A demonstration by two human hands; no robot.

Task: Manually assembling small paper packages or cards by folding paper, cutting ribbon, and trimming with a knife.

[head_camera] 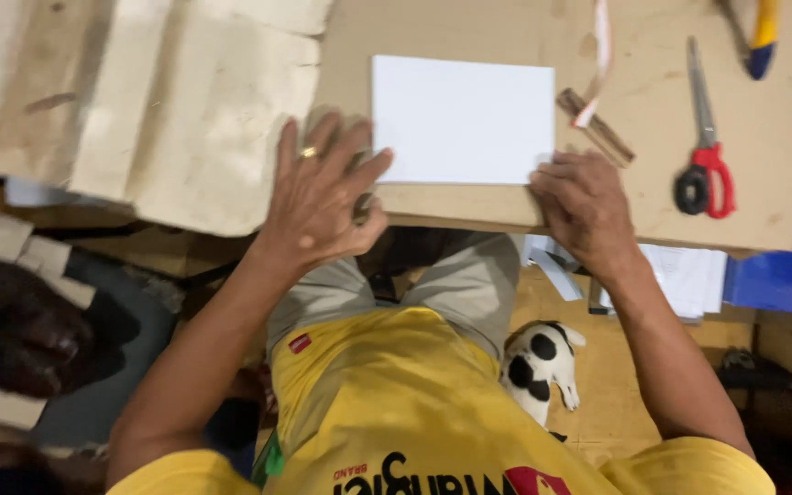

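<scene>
A white rectangular sheet point(462, 117) lies flat on a brown board point(653, 197) in front of me. My left hand point(323, 197), with a ring on one finger, rests fingers spread on the board just left of the sheet's near left corner. My right hand point(584, 206) sits at the sheet's near right corner, its fingertips touching the sheet's edge and the board's front rim. Neither hand holds anything.
Red-handled scissors point(708, 165) lie at the right of the board, a small wooden strip point(598, 128) with a white ribbon beside the sheet, a yellow-and-blue tool point(763, 37) at top right. Pale wooden planks point(185, 110) lie left. A black-and-white animal point(543, 362) lies on the floor.
</scene>
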